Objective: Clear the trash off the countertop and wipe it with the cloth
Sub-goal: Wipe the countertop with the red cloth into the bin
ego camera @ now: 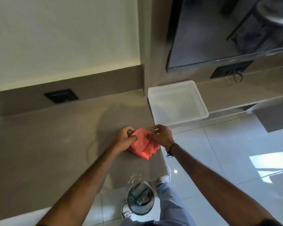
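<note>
Both hands, the left hand (124,137) and right hand (161,136), are pinching the pink cloth (141,147) bunched at the countertop's (47,144) four o'clock corner (flattening it first should be helping it wipe evenly).

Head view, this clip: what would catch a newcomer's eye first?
The bright coral-pink crumpled cloth stands out most, gripped by the left hand and right hand over the right end of the beige stone countertop. Just beyond it, a shallow white square plastic tray sits at the counter's far right corner. On the glossy floor below, a round dark slotted wastebasket holds discarded items.
</note>
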The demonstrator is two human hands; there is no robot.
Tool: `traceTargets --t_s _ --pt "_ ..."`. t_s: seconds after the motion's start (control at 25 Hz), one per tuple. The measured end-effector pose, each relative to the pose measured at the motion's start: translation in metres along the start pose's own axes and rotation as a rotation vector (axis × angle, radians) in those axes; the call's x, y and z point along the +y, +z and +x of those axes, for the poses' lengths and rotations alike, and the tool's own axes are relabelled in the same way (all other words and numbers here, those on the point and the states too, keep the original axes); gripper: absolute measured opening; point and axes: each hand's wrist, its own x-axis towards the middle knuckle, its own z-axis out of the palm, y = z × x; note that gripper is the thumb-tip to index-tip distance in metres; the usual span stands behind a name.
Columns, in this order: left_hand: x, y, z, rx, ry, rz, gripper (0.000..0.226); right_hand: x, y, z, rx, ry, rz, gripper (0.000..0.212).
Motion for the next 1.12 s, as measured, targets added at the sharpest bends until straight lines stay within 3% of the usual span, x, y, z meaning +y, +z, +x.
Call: traceTargets --t_s 0.2,0.32,0.56,0.68,0.84,1.0,1.12 --pt "-0.039 -0.008 -0.051 0.095 0.133 0.143 0.032 0.017 0.027 -0.060 0.324 -0.004 0.015 0.053" --pt "-0.061 -0.001 -0.110 0.203 0.308 0.176 0.019 0.046 0.034 -0.108 0.467 -0.091 -0.037 0.052" --pt "-0.123 0.049 -0.201 0.004 0.335 0.108 0.018 0.136 0.064 -0.175 0.443 -0.047 -0.084 0.021" --pt "-0.178 0.091 -0.213 -0.014 0.188 0.122 0.019 0.198 0.090 -0.175 0.303 0.139 -0.049 0.025" --pt "-0.299 0.161 -0.175 0.035 -0.165 0.196 0.024 0.307 0.145 -0.122 0.087 0.308 -0.143 0.038" --pt "-0.436 0.232 -0.117 0.032 -0.491 0.350 0.028 0.428 0.221 -0.046 0.029 0.408 -0.224 0.055" --pt "-0.505 0.271 -0.079 -0.046 -0.644 0.334 0.040 0.493 0.269 -0.005 -0.037 0.461 -0.275 0.051"
